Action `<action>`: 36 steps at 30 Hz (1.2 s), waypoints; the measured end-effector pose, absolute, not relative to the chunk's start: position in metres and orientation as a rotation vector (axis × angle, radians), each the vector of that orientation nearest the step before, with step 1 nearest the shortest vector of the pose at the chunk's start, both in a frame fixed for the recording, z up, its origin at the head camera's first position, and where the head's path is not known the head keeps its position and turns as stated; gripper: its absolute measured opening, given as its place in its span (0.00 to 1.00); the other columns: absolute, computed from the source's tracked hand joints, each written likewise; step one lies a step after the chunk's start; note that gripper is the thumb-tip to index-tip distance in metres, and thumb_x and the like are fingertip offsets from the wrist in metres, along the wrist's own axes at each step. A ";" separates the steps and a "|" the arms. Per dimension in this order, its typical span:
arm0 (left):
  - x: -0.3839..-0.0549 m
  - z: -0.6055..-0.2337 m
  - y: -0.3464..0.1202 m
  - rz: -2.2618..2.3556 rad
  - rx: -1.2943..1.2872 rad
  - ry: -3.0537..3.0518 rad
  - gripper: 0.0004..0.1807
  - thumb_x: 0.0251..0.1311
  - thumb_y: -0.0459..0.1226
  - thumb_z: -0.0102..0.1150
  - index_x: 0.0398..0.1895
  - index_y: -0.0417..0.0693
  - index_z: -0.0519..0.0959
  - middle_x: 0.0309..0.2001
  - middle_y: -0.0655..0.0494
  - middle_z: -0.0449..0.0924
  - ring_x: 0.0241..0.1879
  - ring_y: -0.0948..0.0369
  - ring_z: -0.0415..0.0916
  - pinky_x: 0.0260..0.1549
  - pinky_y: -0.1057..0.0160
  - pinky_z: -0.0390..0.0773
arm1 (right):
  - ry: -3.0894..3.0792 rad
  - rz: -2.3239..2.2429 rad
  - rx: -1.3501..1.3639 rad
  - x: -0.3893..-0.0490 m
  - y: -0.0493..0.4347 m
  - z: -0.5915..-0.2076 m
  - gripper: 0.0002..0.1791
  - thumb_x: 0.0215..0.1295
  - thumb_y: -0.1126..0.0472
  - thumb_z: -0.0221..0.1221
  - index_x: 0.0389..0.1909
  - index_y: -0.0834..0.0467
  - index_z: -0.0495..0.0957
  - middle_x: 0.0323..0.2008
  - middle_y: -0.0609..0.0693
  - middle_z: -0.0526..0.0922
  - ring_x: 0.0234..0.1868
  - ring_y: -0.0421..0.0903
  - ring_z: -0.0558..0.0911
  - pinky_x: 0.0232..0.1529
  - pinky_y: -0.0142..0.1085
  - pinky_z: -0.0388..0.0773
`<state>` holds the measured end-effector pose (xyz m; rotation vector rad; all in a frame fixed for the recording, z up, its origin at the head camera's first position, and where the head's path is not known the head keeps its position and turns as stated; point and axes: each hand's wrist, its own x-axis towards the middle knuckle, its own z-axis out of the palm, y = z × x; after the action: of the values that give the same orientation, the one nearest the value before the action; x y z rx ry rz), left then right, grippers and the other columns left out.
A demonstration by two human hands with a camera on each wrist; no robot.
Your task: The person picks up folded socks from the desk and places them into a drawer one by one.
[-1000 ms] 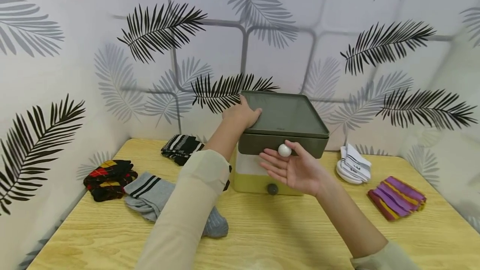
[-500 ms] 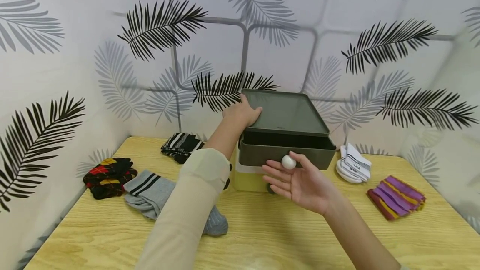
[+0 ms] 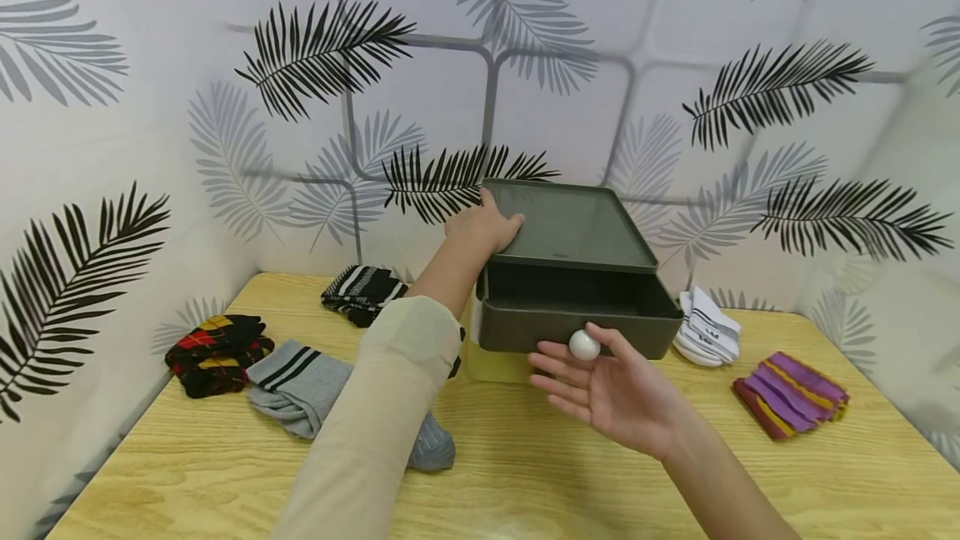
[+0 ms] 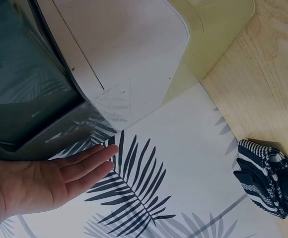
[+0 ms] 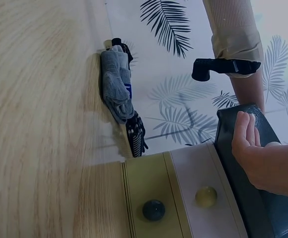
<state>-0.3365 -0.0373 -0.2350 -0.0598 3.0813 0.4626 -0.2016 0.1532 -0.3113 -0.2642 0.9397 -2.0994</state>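
Note:
A small three-tier drawer box stands mid-table, its dark grey lid facing up. The top drawer is pulled partway out, and its visible inside is bare. My right hand pinches this drawer's white round knob between thumb and index finger, the other fingers extended below. At the lid's left edge rests my left hand, thumb on top. The left wrist view shows three of its fingers straight along the side. Below, the right wrist view shows a white drawer and a yellow-green drawer.
Folded socks lie left of the box: red-and-black argyle, grey striped and black-and-white. On the right are white socks and purple striped ones. A leaf-patterned wall covering rises behind the table.
The top drawer has slid from closed to partway out, drawn toward me by my right hand on the knob. My left hand has stayed on the lid.

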 end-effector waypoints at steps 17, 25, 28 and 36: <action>-0.338 -0.236 -0.037 0.466 -0.043 3.076 0.42 0.66 0.61 0.29 0.73 0.47 0.35 0.44 0.49 0.77 0.33 0.56 0.73 0.36 0.59 0.71 | 0.868 -2.072 -0.287 -0.180 0.160 -0.313 0.32 0.73 0.43 0.32 0.55 0.63 0.73 0.57 0.58 0.71 0.61 0.52 0.65 0.62 0.41 0.54; -0.338 -0.236 -0.037 0.468 -0.060 3.083 0.42 0.66 0.61 0.30 0.73 0.47 0.36 0.43 0.50 0.77 0.31 0.57 0.72 0.36 0.60 0.71 | 0.815 -2.045 -0.318 -0.169 0.163 -0.317 0.34 0.73 0.44 0.28 0.56 0.64 0.72 0.58 0.58 0.70 0.61 0.52 0.66 0.62 0.41 0.55; -0.337 -0.235 -0.037 0.468 -0.056 3.080 0.42 0.66 0.61 0.29 0.73 0.47 0.35 0.44 0.49 0.77 0.32 0.57 0.72 0.37 0.59 0.71 | 0.818 -2.036 -0.323 -0.164 0.163 -0.317 0.34 0.73 0.44 0.27 0.57 0.63 0.72 0.58 0.58 0.70 0.61 0.52 0.66 0.62 0.41 0.55; -0.336 -0.235 -0.036 0.476 -0.068 3.080 0.42 0.66 0.61 0.30 0.73 0.47 0.36 0.41 0.50 0.77 0.28 0.58 0.70 0.28 0.62 0.66 | 0.835 -1.995 -0.363 -0.153 0.163 -0.319 0.33 0.74 0.46 0.25 0.57 0.62 0.71 0.59 0.57 0.69 0.62 0.52 0.65 0.63 0.42 0.53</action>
<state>-0.3361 -0.0359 -0.2348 -0.0680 3.0797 0.4762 -0.1525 0.1631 -0.3186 -0.3629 0.8353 -1.9949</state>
